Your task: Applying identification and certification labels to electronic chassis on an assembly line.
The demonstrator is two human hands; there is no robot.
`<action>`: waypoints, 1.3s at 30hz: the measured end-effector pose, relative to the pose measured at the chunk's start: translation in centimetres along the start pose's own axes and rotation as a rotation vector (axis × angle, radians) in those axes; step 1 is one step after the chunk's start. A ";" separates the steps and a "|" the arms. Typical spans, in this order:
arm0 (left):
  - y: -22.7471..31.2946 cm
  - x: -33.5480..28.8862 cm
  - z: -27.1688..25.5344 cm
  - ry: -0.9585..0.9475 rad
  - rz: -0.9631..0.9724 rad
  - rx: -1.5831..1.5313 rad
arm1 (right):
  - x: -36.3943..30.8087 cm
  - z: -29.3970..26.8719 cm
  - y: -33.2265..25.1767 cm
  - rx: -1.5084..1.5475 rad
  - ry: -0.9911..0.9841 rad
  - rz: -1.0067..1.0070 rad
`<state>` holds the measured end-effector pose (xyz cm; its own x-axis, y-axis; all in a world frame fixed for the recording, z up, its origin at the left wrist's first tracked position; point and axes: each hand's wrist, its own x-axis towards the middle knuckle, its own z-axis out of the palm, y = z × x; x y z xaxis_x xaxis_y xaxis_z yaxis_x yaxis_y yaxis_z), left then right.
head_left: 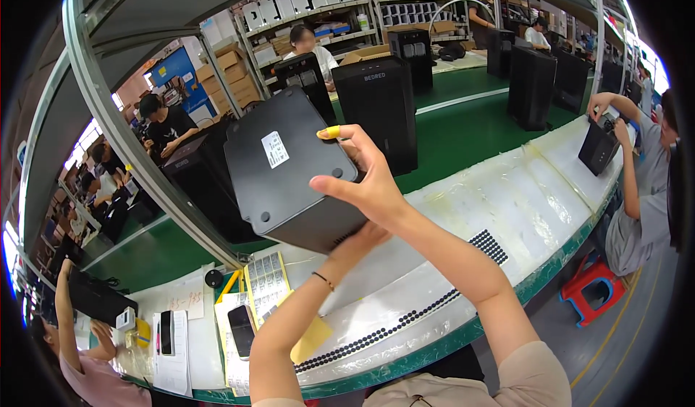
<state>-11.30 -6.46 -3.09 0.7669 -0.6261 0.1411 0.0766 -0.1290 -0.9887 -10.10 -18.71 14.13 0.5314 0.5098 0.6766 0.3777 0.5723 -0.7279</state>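
Note:
A black box-shaped cabinet [250, 164] is tilted up in front of me, its flat end facing me. On that end are a white label [274, 150] and round dark feet [337, 172] near the corners. My left hand [365, 239] supports the cabinet from its lower side, the fingers mostly hidden behind it. Over the near right edge, my right hand [369, 172] has its thumb and index finger spread apart. A yellow finger cover [331, 132] on its index finger touches the end near a corner.
Rows of small black round pads [391, 332] lie on the bench [449, 226]. A phone [241, 331] and label sheets [267, 280] sit at left. Beyond, tall black cabinets [374, 114] stand on a green belt [463, 136]. A metal post [137, 146] rises at left. Other people work around.

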 end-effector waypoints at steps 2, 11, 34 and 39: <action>-1.4 -0.1 2.3 -0.067 0.102 0.041 | 0.3 -1.0 2.1 0.015 0.014 -0.010; 2.0 0.3 10.0 -0.294 0.235 0.092 | 3.6 -3.2 9.8 0.011 0.093 -0.133; 9.6 5.9 7.9 -0.166 -0.857 -1.538 | 20.9 -4.5 18.7 -0.266 0.416 0.269; 8.5 4.8 7.6 -0.087 -1.023 -1.535 | 16.9 -7.9 16.7 -0.546 0.505 -0.461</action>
<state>-2.12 -4.76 -11.15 0.8304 0.1682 0.5311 -0.0622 -0.9194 0.3884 11.16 -5.61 12.58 0.4597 -0.1164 0.8804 0.8794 0.1975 -0.4331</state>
